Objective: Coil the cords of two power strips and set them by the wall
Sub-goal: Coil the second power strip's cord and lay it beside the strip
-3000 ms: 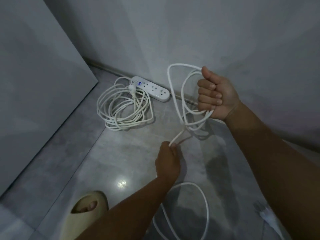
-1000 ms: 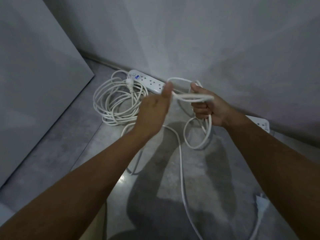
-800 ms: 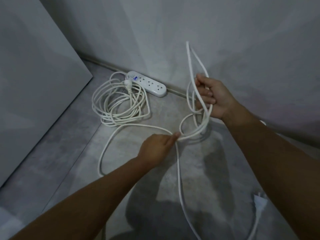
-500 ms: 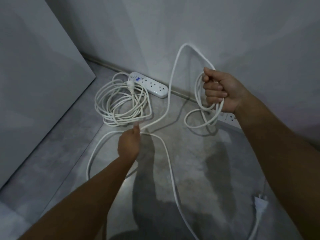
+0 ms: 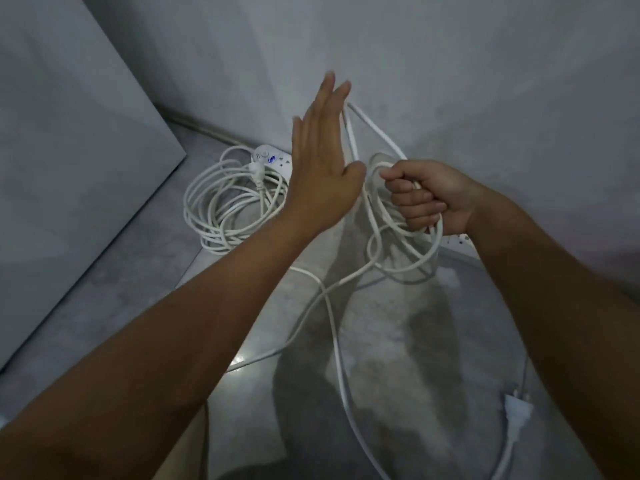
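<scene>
The right hand (image 5: 427,199) is a fist clamped round several loops of the cord (image 5: 336,344). The left hand (image 5: 322,157) stands raised just beside it, flat, fingers straight and together. A stretch of cord rides up its far side to the fingertips and drops back to the fist. How the thumb meets the cord I cannot tell, but it looks carried rather than pinched. I judge this to be the second cord mid-coil, with one fresh loop held up for the bundle. The next move calls for laying that loop into the fist beside the others without a twist, then reaching down for more slack. Below the fist the loops hang free. From them the cord trails across the floor (image 5: 398,323) toward the viewer and curves round to its plug (image 5: 516,415) at lower right, so a fair length remains. The second strip (image 5: 459,240) shows only as a sliver behind the right wrist, at the wall (image 5: 467,81). At left, the first coil (image 5: 214,237) lies on the floor, its strip (image 5: 270,156) against the wall, apparently done.
</scene>
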